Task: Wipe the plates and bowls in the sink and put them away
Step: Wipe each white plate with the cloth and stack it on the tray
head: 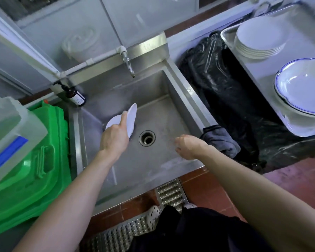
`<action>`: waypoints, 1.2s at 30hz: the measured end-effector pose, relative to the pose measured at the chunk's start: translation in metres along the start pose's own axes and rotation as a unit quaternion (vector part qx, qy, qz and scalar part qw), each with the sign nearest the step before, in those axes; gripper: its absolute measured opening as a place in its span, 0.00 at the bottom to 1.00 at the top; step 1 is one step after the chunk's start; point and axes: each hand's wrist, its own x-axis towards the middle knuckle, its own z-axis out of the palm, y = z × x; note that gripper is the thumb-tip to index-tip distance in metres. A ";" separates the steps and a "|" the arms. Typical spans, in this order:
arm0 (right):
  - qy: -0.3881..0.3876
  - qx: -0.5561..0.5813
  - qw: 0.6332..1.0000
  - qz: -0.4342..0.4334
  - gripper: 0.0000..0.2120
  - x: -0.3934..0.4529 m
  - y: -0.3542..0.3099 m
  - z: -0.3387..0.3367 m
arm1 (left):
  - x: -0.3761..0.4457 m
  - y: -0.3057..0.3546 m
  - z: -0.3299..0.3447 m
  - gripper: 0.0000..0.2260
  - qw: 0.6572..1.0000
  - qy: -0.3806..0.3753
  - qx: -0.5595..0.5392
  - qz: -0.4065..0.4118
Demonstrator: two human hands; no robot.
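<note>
**Left hand lifts plate in sink, right hand free**

Left hand (115,137) is down in the steel sink (178,99), gripping a small white plate (131,119) tilted up on edge; index finger lies straight along the plate's face, other fingers wrap behind. A second white plate (113,121) lies just behind and under it, at the left side of the sink floor, touching or nearly touching the held one. Drain (147,138) sits just right of the plates.

Right hand (186,146) hovers over the right side of the sink, fingers loosely curled, holding nothing. Just beside it a grey cloth (220,139) hangs over the sink's right rim.

Tap (128,65) sticks out over the back of the sink. Brown pump bottle (75,96) stands on the back-left corner of the rim. Green bin (31,160) is left of the sink, with a translucent container (9,128) on top of it.

Right of the sink is a black bag (225,91), then a metal tray (253,73) holding a stack of white plates (258,40) at the far end and blue-rimmed bowls (302,90) nearer, well apart from the sink. Floor has red tiles and a metal grate (169,193).
</note>
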 end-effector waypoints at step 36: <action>0.109 0.751 0.638 0.131 0.22 0.020 -0.028 -0.056 | -0.031 -0.066 0.055 0.18 0.725 0.029 -0.580 -0.371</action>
